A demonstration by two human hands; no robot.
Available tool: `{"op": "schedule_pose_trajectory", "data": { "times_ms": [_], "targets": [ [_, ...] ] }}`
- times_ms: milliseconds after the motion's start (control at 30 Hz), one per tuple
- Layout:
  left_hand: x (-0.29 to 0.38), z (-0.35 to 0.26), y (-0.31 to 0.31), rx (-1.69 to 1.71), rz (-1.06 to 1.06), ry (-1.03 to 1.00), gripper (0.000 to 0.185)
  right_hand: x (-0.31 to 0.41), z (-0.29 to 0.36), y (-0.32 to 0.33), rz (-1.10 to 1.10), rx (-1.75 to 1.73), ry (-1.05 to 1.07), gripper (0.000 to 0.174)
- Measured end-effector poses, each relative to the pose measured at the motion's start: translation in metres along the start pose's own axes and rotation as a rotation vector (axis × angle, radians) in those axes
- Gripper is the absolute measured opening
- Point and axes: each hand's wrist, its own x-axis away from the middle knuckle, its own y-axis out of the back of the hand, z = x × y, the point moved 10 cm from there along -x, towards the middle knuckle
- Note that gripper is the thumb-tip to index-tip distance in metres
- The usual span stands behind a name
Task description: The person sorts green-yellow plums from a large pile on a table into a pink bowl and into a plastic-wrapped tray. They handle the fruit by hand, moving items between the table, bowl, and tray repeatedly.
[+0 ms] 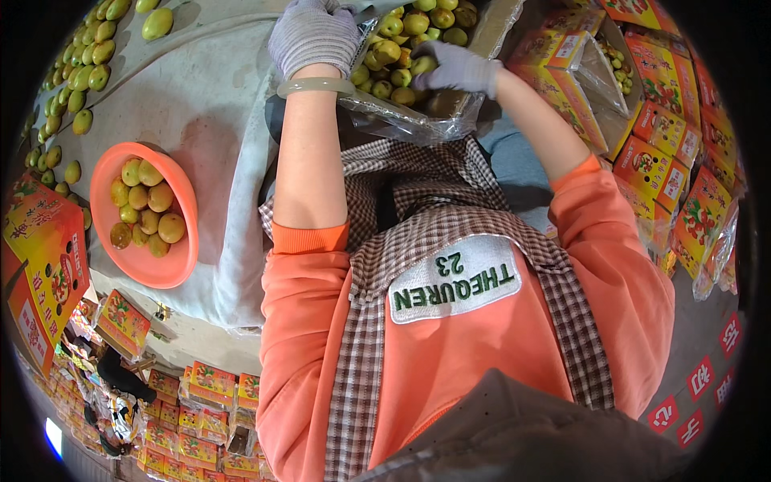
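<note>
Just in front of my body a cardboard box (pixel 495 37) lined with clear plastic film (pixel 400 120) holds many green and brown-patched jujubes (pixel 387 52). My right hand (pixel 453 67), in a pale purple knit glove, reaches in over the box's right side. Its fingers are curled around one greenish jujube (pixel 424 65). My left hand (pixel 314 37), gloved alike, is at the box's left edge beside the film. Its fingertips are partly cut off by the top of the view, so its grip is unclear. A pale bangle (pixel 316 87) circles the left wrist.
To the left, an orange plastic bowl (pixel 188 241) with several browner jujubes stands on a grey cloth-covered table (pixel 223 114). Loose jujubes (pixel 90 60) lie along its far left. Printed cartons are stacked at right (pixel 656 162) and behind (pixel 193 446). An open carton (pixel 566 90) holds more fruit.
</note>
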Motion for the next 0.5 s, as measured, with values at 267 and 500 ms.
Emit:
{"op": "schedule_pose_trajectory", "data": {
  "times_ms": [267,500],
  "targets": [
    [0.004,-0.003,0.007,-0.002,-0.023,0.006,0.014,-0.050,0.034,-0.073,-0.028,0.490,0.021,0.032],
    [0.004,-0.003,0.005,0.001,-0.050,-0.021,0.013,-0.080,0.022,-0.102,-0.117,0.565,0.157,0.035]
  ]
}}
